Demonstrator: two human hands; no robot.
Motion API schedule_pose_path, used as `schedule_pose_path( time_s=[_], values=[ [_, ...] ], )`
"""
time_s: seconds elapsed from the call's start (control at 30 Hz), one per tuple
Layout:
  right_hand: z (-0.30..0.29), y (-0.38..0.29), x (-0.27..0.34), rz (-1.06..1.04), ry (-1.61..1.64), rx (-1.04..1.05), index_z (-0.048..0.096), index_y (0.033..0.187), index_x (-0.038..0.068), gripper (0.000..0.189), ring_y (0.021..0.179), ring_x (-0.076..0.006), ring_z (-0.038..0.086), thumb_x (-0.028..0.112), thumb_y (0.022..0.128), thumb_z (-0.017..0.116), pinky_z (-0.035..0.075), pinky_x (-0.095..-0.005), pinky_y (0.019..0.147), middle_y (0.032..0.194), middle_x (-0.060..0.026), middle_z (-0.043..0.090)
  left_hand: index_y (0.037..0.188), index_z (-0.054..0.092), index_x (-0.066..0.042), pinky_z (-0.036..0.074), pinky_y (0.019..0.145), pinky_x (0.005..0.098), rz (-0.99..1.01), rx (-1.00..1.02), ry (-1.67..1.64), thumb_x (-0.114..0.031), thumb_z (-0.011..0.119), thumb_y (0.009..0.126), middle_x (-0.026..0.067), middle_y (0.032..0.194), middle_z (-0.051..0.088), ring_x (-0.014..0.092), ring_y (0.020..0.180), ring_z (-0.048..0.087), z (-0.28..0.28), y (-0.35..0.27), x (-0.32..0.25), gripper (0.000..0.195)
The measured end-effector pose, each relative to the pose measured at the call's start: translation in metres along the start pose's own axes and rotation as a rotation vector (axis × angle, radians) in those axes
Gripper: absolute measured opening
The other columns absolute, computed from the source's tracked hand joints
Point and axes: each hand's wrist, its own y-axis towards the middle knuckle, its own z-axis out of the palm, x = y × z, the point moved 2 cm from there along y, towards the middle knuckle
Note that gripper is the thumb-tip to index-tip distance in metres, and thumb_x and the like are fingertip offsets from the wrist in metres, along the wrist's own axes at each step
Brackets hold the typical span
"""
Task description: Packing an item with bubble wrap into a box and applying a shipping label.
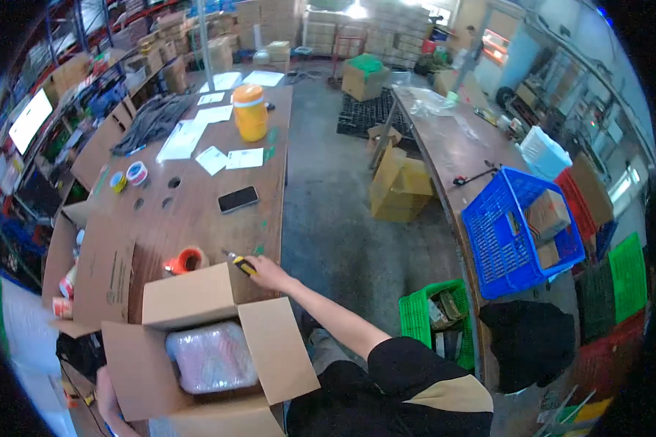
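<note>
My right hand [270, 273] grips a yellow-and-black utility knife [244, 266] over the table edge, its tip pointing left. Below it stands an open cardboard carton [188, 292] with its flaps spread. Inside lies a bundle in clear bubble wrap [213, 358]. Part of my left arm shows at the lower left, and my left hand [105, 379] is mostly hidden beside the carton's left flap, so its grip is unclear. Just beyond the carton, an orange tape dispenser [186, 261] with a roll of tape rests on the wooden table [208, 226].
A phone [238, 200], papers [183, 139], tape rolls [136, 173] and a yellow-orange drink jug [250, 114] occupy the table. Another carton [101, 273] stands left. Across the aisle, a second table holds a blue crate [503, 235]; a green crate [413, 314] sits below.
</note>
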Motion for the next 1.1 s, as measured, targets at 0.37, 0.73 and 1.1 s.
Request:
schedule_pose_path(
  time_s=[0.37, 0.73, 1.1],
  values=[
    [-0.033, -0.129, 0.08, -0.053, 0.938, 0.081, 0.058, 0.09, 0.004, 0.022, 0.085, -0.0322, 0.055, 0.022, 0.08, 0.064, 0.044, -0.0405, 0.076, 0.092, -0.0133, 0.058, 0.09, 0.055, -0.006, 0.047, 0.063, 0.0464, 0.005, -0.014, 0.693, -0.02, 0.049, 0.09, 0.0169, 0.078, 0.062, 0.036, 0.072, 0.061, 0.112, 0.042, -0.018, 0.015],
    [0.042, -0.082, 0.239, -1.171, 0.042, 0.074, 0.05, 0.119, 0.009, 0.046, 0.114, -0.0323, 0.047, 0.033, 0.081, 0.06, 0.037, -0.0469, 0.1, 0.119, -0.0158, 0.049, 0.096, 0.054, -0.003, 0.048, 0.064, 0.0417, 0.116, -0.077, 0.322, -0.019, 0.049, 0.092, 0.0164, 0.083, 0.062, 0.03, 0.07, 0.061, 0.112, 0.029, -0.001, 0.017],
    [0.096, -0.077, 0.214, -1.047, -0.165, 0.426, 0.04, 0.136, 0.012, 0.063, 0.138, -0.0304, 0.022, 0.047, 0.086, 0.049, 0.013, -0.0518, 0.113, 0.145, -0.0149, 0.031, 0.121, 0.05, -0.001, 0.043, 0.089, 0.0362, -0.162, -0.811, -0.202, -0.028, 0.044, 0.096, 0.0113, 0.114, 0.057, 0.02, 0.104, 0.054, 0.173, -0.143, 0.257, 0.038]
  ],
)
